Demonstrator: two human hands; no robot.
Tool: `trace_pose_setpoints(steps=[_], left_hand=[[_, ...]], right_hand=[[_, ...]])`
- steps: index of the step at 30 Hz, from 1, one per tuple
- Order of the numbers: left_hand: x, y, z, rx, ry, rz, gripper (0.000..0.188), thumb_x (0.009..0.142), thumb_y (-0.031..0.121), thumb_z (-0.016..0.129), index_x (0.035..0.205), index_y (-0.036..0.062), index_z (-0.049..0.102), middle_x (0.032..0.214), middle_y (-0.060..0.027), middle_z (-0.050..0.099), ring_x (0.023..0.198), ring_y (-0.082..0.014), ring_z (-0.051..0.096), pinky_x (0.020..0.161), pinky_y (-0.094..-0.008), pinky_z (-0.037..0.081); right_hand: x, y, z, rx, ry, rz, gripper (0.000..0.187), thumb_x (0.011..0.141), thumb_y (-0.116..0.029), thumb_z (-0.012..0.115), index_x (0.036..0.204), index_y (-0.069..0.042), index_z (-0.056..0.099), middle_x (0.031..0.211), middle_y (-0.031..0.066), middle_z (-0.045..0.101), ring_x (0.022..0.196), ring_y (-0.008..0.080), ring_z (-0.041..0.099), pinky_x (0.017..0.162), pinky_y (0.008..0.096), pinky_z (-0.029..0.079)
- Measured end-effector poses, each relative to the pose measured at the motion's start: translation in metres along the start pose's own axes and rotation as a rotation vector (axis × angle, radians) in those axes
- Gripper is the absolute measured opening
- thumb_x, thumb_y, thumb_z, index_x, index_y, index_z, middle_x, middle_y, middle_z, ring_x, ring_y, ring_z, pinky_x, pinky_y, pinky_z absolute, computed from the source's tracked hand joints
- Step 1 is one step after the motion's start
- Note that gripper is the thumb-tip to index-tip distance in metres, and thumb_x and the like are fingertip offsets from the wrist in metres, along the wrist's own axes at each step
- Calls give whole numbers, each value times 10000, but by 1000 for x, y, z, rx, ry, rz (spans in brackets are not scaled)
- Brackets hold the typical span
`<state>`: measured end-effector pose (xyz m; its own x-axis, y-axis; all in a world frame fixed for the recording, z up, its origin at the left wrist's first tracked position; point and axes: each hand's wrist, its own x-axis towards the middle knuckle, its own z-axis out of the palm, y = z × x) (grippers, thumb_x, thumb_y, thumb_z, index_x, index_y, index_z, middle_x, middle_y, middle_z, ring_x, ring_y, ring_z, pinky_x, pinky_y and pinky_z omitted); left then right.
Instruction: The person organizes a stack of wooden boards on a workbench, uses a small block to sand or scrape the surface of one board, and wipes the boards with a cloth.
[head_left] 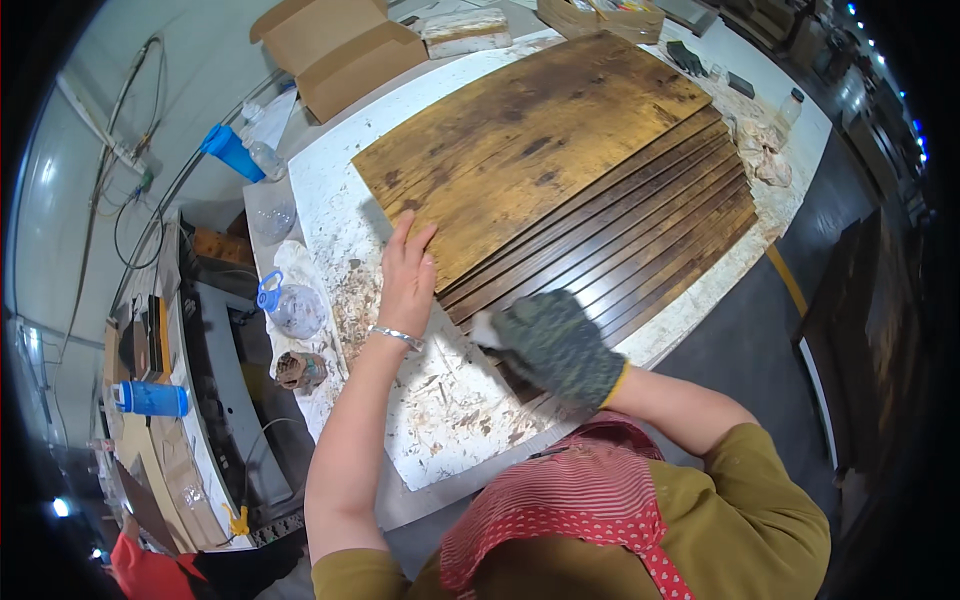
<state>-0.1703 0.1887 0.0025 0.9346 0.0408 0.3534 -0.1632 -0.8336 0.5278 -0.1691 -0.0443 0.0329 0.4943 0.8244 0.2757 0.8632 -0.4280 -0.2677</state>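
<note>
In the foreground, the person is wearing a red-and-white apron (pixel 560 490) over an olive shirt (pixel 750 490). The right hand (pixel 555 345), in a dark mottled glove with a yellow cuff, is curling around a small pale piece (pixel 484 330); motion is blurring this piece, so its kind cannot be told. That hand is working at the near left ends of several dark boards (pixel 620 250), which are lying in overlapping, stepped rows on the counter (pixel 440 430) and are reflecting a bright sheen. The bare left hand (pixel 408 285), above a silvery bracelet (pixel 397 336), is resting with extended, unclenched fingers on the left corner of a broad, knotty brown board (pixel 530 150), which is lying across the far side of the fanned group. To the left, a brown-stained container (pixel 300 370) is standing near a clear jug (pixel 298 312) with a blue handle. Beyond the boards' right ends, a crumpled cloth (pixel 762 150) is lying near a capped bottle (pixel 788 110); farther back, a dark block (pixel 741 86) and a dark glove (pixel 686 58) are resting. At the far left, a blue cup (pixel 233 152) is leaning, while an open cardboard box (pixel 365 70) is sitting beside a stained white block (pixel 466 33).
</note>
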Motion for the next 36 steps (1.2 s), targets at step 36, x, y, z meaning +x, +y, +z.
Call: trace_pose_setpoints(steps=[36], left_hand=[[-1,8,1,-62,-22,-104,469,940,322,272,1260,19,431,1447,-146,229,1347,-318,190,1096,-417,150]], right_hand=[[-42,155,-69,-119,-64,81,304,728,-289,613,942,-76,577,791,99,575,762,255,586,719,407,451]])
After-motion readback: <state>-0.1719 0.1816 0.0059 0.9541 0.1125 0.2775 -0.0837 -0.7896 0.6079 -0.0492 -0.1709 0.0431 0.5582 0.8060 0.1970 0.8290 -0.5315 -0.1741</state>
